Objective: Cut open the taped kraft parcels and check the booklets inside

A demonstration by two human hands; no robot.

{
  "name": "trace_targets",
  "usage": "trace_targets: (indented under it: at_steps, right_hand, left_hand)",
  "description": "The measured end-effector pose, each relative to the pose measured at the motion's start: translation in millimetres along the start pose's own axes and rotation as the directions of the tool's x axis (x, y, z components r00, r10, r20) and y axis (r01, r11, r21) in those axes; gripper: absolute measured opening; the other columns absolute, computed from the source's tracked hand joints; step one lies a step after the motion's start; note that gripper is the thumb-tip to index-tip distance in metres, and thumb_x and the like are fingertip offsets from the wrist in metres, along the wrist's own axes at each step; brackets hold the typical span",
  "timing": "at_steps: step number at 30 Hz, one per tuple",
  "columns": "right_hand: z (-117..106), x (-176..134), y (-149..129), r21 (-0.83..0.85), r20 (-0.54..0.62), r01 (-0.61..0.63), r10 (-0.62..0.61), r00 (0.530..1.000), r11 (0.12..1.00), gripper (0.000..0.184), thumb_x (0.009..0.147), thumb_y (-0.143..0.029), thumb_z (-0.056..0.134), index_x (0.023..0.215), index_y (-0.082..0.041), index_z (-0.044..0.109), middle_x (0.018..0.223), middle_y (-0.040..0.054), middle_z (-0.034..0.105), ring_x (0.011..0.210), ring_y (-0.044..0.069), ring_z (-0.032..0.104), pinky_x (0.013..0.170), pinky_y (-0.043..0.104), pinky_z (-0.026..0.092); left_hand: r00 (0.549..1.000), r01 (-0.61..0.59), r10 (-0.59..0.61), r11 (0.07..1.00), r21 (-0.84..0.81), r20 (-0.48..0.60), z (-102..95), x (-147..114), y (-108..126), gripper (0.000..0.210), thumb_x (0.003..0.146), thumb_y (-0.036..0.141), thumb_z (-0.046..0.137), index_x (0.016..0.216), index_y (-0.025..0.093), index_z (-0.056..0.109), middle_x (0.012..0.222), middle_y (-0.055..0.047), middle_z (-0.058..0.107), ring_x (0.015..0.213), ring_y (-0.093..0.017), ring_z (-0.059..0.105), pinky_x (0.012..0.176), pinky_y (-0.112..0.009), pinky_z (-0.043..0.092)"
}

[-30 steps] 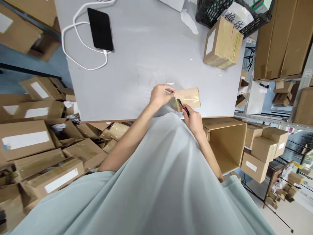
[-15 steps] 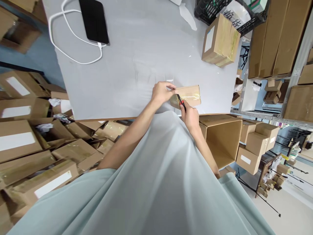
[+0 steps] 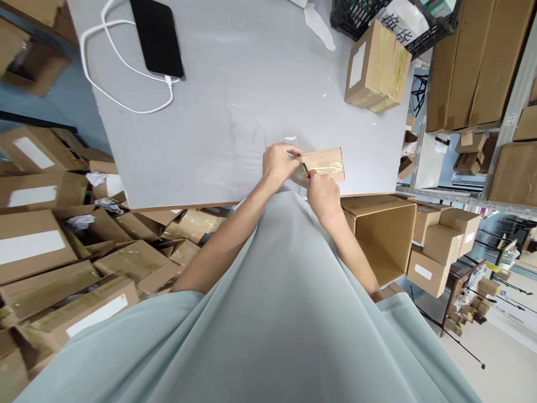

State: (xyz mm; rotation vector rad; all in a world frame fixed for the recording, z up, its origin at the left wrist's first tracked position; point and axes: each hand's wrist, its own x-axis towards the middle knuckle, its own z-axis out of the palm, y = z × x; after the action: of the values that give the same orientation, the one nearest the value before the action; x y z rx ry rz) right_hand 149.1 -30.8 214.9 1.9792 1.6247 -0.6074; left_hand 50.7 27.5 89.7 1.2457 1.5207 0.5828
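A small taped cardboard box [image 3: 325,161] lies near the front edge of the grey table [image 3: 201,145]. My left hand [image 3: 280,162] grips its left end, with thumb and fingers closed at the corner. My right hand [image 3: 324,195] is wrapped round a utility knife [image 3: 307,170], black with a bit of red showing; most of its handle is hidden in the fist. The tip of the knife meets the left end of the box, close to my left fingertips. Shiny yellowish tape runs along the top of the box.
A larger taped box [image 3: 378,67] stands at the back right beside a black crate [image 3: 356,19]. A phone [image 3: 158,39] with a white cable [image 3: 126,106] lies at the back left. Below the table are an open carton [image 3: 381,240] on the right and heaped boxes [image 3: 130,260] on the left.
My right hand has rolled over the knife and its fist now covers more of the handle. My left hand still holds the box, which has stayed nearly in place.
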Motion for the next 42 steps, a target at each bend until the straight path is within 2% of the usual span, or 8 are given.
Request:
trace_targets:
  at_steps: [11, 21, 28, 32, 34, 37, 39, 42]
  right_hand:
    - [-4, -7, 6, -0.002, 0.055, -0.017, 0.017, 0.998, 1.000, 0.034, 0.117, -0.018, 0.043, 0.134, -0.014, 0.072, 0.125, 0.0237, 0.079, 0.118, 0.032, 0.078, 0.096, 0.040, 0.059]
    - [26, -28, 28, 0.000, 0.163, -0.016, 0.016, 0.987, 1.000, 0.039, 0.118, -0.021, 0.039, 0.143, -0.018, 0.068, 0.120, 0.0209, 0.082, 0.109, 0.031, 0.081, 0.088, 0.037, 0.059]
    - [6, -50, 52, 0.126, 0.064, -0.016, 0.008, 0.998, 0.992, 0.038, 0.119, -0.036, 0.044, 0.148, -0.026, 0.068, 0.102, 0.0124, 0.085, 0.091, 0.032, 0.081, 0.078, 0.035, 0.054]
    - [8, -37, 89, 0.253, -0.090, -0.108, 0.134, 0.987, 0.962, 0.040, 0.119, -0.036, 0.043, 0.149, -0.026, 0.068, 0.104, 0.0105, 0.086, 0.086, 0.030, 0.080, 0.077, 0.032, 0.051]
    - [13, -28, 108, 0.286, -0.138, -0.140, 0.186, 0.973, 0.948, 0.041, 0.118, -0.037, 0.043, 0.148, -0.025, 0.069, 0.105, 0.0116, 0.086, 0.086, 0.030, 0.079, 0.078, 0.032, 0.051]
    - [21, -17, 129, 0.323, -0.171, -0.138, 0.201, 0.965, 0.936, 0.043, 0.118, -0.039, 0.043, 0.149, -0.026, 0.069, 0.104, 0.0113, 0.086, 0.088, 0.031, 0.079, 0.080, 0.032, 0.051]
    - [25, -11, 137, 0.336, -0.173, -0.129, 0.196, 0.965, 0.933, 0.044, 0.118, -0.040, 0.041, 0.150, -0.027, 0.068, 0.105, 0.0107, 0.086, 0.091, 0.031, 0.080, 0.082, 0.033, 0.052]
    - [29, -1, 140, 0.345, -0.161, -0.103, 0.167, 0.973, 0.933, 0.044, 0.119, -0.040, 0.039, 0.152, -0.030, 0.067, 0.111, 0.0103, 0.086, 0.096, 0.030, 0.081, 0.084, 0.032, 0.053]
  left_hand:
    - [0.999, -0.020, 0.022, 0.997, 0.074, -0.027, 6.1, -8, 6, 0.019, 0.086, 0.024, 0.076, 0.096, 0.030, 0.091, 0.111, -0.001, 0.087, 0.093, -0.026, 0.081, 0.094, -0.037, 0.060]
    - [0.999, -0.007, 0.012, 0.996, 0.093, -0.052, 5.2, -8, 12, 0.019, 0.090, 0.026, 0.072, 0.098, 0.028, 0.089, 0.116, -0.003, 0.086, 0.093, -0.025, 0.081, 0.095, -0.038, 0.060]
    - [0.999, -0.010, 0.014, 0.991, 0.133, -0.032, -0.1, -8, 12, 0.022, 0.093, 0.027, 0.068, 0.103, 0.026, 0.088, 0.118, -0.004, 0.085, 0.094, -0.025, 0.080, 0.098, -0.038, 0.061]
    - [0.983, -0.165, 0.179, 0.955, 0.245, -0.038, 9.3, -14, 24, 0.037, 0.095, 0.024, 0.064, 0.126, 0.028, 0.083, 0.138, -0.008, 0.078, 0.132, -0.035, 0.070, 0.121, -0.052, 0.051]
    - [0.945, -0.320, 0.324, 0.900, 0.296, 0.039, 22.6, -17, 34, 0.041, 0.098, 0.026, 0.063, 0.136, 0.032, 0.079, 0.156, -0.007, 0.068, 0.154, -0.038, 0.053, 0.133, -0.059, 0.038]
    - [0.859, -0.508, 0.445, 0.803, 0.312, 0.253, 47.9, -23, 45, 0.044, 0.099, 0.035, 0.068, 0.143, 0.033, 0.075, 0.166, -0.006, 0.060, 0.168, -0.041, 0.035, 0.140, -0.067, 0.020]
    - [0.827, -0.549, 0.445, 0.770, 0.324, 0.344, 61.6, -26, 47, 0.050, 0.097, 0.038, 0.072, 0.146, 0.032, 0.074, 0.169, -0.007, 0.058, 0.170, -0.046, 0.030, 0.140, -0.073, 0.014]
    - [0.826, -0.547, 0.416, 0.755, 0.361, 0.382, 71.3, -30, 46, 0.059, 0.093, 0.039, 0.079, 0.151, 0.031, 0.072, 0.174, -0.010, 0.053, 0.171, -0.052, 0.026, 0.138, -0.079, 0.014]
